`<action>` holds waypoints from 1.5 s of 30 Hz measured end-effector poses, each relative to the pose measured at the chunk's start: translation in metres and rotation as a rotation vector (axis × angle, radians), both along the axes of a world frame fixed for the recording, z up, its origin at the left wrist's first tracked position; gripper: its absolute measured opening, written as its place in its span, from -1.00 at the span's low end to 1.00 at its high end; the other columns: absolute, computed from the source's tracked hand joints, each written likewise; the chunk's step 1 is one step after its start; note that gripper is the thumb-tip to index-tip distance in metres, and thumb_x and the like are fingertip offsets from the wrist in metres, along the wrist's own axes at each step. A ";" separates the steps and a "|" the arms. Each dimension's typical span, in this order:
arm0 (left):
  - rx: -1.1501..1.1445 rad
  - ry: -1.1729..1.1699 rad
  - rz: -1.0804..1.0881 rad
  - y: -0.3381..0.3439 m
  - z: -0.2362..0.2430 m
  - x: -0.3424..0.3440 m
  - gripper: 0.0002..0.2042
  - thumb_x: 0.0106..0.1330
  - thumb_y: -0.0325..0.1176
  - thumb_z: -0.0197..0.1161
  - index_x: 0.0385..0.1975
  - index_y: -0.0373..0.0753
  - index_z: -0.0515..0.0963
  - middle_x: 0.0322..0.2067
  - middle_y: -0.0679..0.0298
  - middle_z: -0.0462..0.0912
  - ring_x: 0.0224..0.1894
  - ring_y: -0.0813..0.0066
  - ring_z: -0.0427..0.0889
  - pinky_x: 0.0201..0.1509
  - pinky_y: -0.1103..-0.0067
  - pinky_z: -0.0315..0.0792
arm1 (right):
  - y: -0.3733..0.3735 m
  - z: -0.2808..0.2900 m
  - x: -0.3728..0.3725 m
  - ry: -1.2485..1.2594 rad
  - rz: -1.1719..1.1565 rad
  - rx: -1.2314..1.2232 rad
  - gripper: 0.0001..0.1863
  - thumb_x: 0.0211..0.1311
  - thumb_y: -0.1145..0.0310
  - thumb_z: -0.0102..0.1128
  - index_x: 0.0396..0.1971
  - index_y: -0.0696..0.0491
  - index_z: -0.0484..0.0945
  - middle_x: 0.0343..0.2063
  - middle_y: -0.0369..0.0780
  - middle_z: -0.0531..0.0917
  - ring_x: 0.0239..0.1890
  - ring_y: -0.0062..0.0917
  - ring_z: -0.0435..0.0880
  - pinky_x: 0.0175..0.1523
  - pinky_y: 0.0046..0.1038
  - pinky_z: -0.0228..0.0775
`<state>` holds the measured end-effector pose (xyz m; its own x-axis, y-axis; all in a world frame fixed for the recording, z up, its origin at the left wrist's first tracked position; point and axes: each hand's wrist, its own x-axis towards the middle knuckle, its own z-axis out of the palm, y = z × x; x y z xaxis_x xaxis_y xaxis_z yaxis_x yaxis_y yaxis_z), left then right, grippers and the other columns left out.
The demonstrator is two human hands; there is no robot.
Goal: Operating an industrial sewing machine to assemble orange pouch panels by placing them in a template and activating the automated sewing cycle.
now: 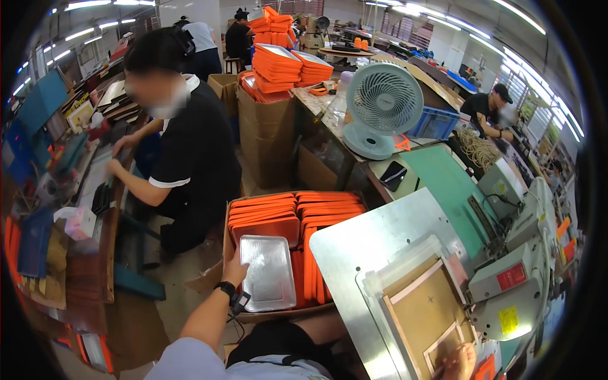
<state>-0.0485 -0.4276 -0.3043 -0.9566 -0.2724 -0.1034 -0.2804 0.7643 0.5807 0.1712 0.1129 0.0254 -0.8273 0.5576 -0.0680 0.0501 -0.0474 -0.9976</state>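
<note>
My left hand (235,270), with a black band at the wrist, grips the left edge of a shallow silver tray (267,269) with rounded corners. The tray is tilted above an open cardboard box (278,315). Inside that box, several orange trays (263,212) stand in packed rows. At the lower right, my right hand (459,362) is closed, fingers curled at the corner of a small pale frame (437,347). This frame lies inside a larger pale wooden frame (405,292) on the machine's metal plate (386,231). What the right fingers hold is hidden.
The grey machine (513,285) stands at my right, beside a green work surface (443,183). Beyond are a table fan (384,104), a phone (393,176) and a tall carton (269,133) topped with orange trays. A person in black (202,133) works at the left bench.
</note>
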 end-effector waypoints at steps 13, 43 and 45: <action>0.499 -0.002 -0.792 0.124 0.316 0.037 -0.51 0.30 -0.38 0.25 0.23 -0.34 0.41 -0.04 0.11 0.67 -0.02 0.33 0.66 0.05 0.50 0.50 | 0.033 -0.023 0.003 -0.183 0.124 0.116 -0.87 0.27 0.43 0.24 -0.44 0.15 0.57 -0.50 -0.27 0.64 -0.49 -0.61 0.57 -0.37 -0.56 0.47; 1.538 -0.625 -0.748 0.428 0.276 -0.050 -0.78 0.44 -0.39 0.01 -0.03 -0.36 0.42 -0.16 0.02 0.62 -0.14 0.15 0.66 0.06 0.31 0.60 | 0.016 0.037 0.218 -1.087 -0.375 0.959 -0.35 -0.03 0.21 0.42 0.11 0.04 0.44 -0.13 -0.16 0.52 -0.12 -0.20 0.59 -0.06 -0.25 0.46; 1.595 -0.576 -0.692 0.430 0.279 -0.055 -0.77 0.43 -0.43 0.02 0.02 -0.33 0.41 -0.14 0.05 0.62 -0.18 0.18 0.67 0.03 0.33 0.61 | 0.017 0.026 0.230 -1.044 -0.408 0.926 -0.28 -0.09 0.20 0.47 0.14 0.06 0.42 -0.12 -0.15 0.50 -0.11 -0.19 0.58 -0.06 -0.27 0.46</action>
<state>-0.1030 0.0024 -0.0249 -0.5970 0.7868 -0.1565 -0.5962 -0.3046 0.7428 0.4011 0.1298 0.0515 -0.4033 0.9148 -0.0202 0.8989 0.3920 -0.1960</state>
